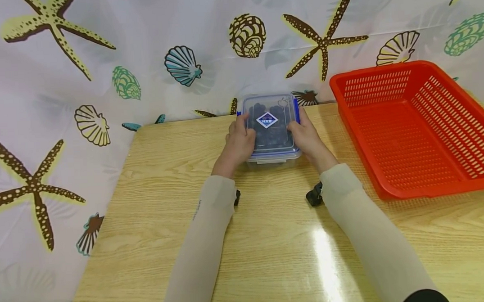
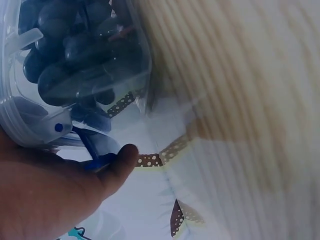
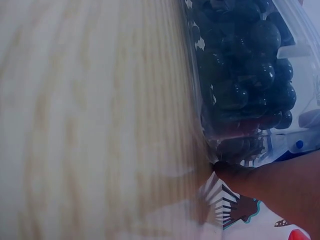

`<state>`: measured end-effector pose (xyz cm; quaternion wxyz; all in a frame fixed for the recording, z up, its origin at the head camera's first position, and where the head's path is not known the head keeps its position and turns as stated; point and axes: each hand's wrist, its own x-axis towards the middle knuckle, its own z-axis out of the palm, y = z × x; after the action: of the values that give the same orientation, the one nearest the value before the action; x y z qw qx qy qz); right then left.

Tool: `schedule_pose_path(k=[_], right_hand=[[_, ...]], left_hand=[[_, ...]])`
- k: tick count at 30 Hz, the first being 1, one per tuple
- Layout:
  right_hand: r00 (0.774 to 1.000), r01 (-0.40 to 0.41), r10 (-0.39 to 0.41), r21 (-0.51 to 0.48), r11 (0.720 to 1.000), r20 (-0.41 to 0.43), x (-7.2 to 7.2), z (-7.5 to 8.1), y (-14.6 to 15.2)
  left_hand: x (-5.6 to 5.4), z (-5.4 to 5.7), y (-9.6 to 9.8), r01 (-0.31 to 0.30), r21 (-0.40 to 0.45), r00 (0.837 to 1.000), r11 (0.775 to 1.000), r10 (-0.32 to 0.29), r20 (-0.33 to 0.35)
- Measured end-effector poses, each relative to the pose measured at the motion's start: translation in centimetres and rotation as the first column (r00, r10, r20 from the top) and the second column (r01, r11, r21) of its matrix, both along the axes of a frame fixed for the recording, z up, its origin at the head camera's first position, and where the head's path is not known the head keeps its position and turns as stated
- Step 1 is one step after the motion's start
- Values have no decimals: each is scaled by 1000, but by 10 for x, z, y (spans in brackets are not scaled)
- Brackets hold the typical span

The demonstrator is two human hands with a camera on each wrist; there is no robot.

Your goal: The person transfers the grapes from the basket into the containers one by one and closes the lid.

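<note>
A clear plastic food container (image 1: 271, 138) with a transparent lid and blue side clips is at the far edge of the table. Dark round grapes (image 3: 250, 65) fill it, showing through the walls in both wrist views. My left hand (image 1: 240, 141) holds the container's left side, its thumb over the lid. On the opposite side, my right hand (image 1: 308, 137) grips the wall and clip, also with the thumb on the lid. The left wrist view shows a blue clip (image 2: 97, 160) standing out from the wall against a finger. Fingers under the container's sides are partly hidden.
A red plastic basket (image 1: 400, 148) with slotted walls stands on the right of the wooden table (image 1: 158, 181). Behind the table hangs a white cloth (image 1: 147, 29) printed with shells and starfish.
</note>
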<state>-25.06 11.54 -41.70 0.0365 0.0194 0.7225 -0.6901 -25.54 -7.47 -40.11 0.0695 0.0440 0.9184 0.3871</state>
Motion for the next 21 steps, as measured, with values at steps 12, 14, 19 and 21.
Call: schedule_pose_path(k=[12, 14, 19, 21], right_hand=[[1000, -3, 3, -14, 1000, -10, 0, -1, 0], [1000, -7, 7, -13, 1000, -9, 1, -1, 0], [1000, -19, 19, -9, 1000, 9, 2, 1, 0], [1000, -18, 18, -10, 1000, 15, 1, 1, 1]], left_hand=[[2, 2, 1, -8, -78, 999, 997, 4, -48], [2, 3, 1, -10, -94, 999, 996, 5, -49], [2, 6, 2, -7, -125, 998, 992, 0, -56], [2, 6, 2, -5, -135, 998, 991, -3, -58]])
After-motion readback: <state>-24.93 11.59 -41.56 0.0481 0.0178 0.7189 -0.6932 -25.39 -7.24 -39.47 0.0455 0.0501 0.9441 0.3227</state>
